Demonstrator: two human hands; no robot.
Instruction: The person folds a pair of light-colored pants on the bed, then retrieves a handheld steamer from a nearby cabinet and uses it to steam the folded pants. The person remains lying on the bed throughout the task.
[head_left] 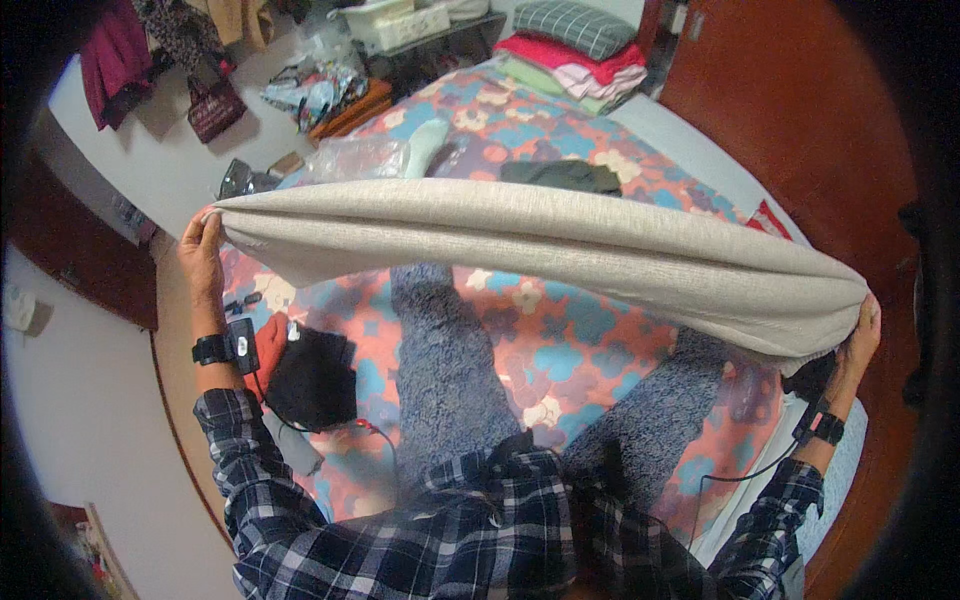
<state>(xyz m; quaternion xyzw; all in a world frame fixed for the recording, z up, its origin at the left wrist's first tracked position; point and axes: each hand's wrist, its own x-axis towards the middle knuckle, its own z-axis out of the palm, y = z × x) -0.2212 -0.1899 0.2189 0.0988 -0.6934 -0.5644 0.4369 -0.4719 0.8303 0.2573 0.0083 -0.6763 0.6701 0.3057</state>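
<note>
One beige cloth stretched between left hand and right hand

I held the beige cloth out in front of me, above the bed, spread sideways into a long strip with a deep fold running along its length. My left hand pinched one end, thumb and fingers closed on the corner; my right hand was closed on the opposite end, where the fabric bunched into creases. Below the left end, part of the lower edge hung down in a loose flap.

Under the cloth, my two legs, in fuzzy grey-blue trousers, reached apart over the floral bedcover. I wore a dark checked shirt, its sleeves ending short of a black band on each wrist, the left one and the right one.

Beside my left leg lay a crumpled black garment, with a red-orange cloth against it. Beyond the strip I was holding, a dark green garment lay on the bed, partly hidden, and farther left were a clear plastic wrapper and a pale green item I couldn't make out well. A red packet showed behind the cloth toward its right end.

At the far end of the bed, a checked pillow sat on red bedding. A reddish-brown wooden panel rose on my right, and a maroon garment and a dark bag hung at the far left.
</note>
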